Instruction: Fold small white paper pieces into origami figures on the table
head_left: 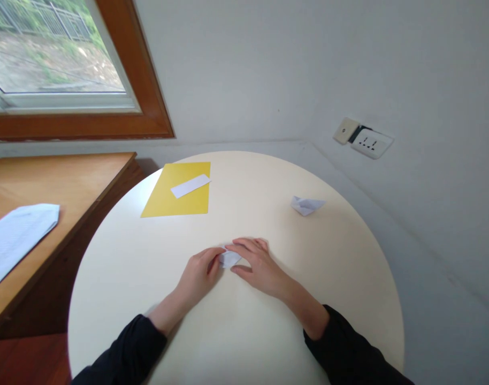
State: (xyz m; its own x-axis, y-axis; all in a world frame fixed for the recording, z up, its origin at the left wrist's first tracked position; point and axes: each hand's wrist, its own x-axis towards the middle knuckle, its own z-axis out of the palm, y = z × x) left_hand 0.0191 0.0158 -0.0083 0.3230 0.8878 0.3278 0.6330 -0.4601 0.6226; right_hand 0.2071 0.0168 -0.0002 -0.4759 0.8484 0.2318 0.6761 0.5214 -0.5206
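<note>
A small folded white paper lies at the middle of the round table, between my two hands. My left hand pinches its left end between thumb and fingers. Over its right side rests my right hand, fingers apart, with the forefinger touching the paper's top edge and the thumb near its lower right. Part of the paper is hidden under the fingers. Farther back on the right sits a folded white paper boat, touched by neither hand.
The round white table stands against the wall. A yellow sheet lies at its back left, with a white paper strip on it. To the left is a wooden desk holding white papers. A wall socket is at the right.
</note>
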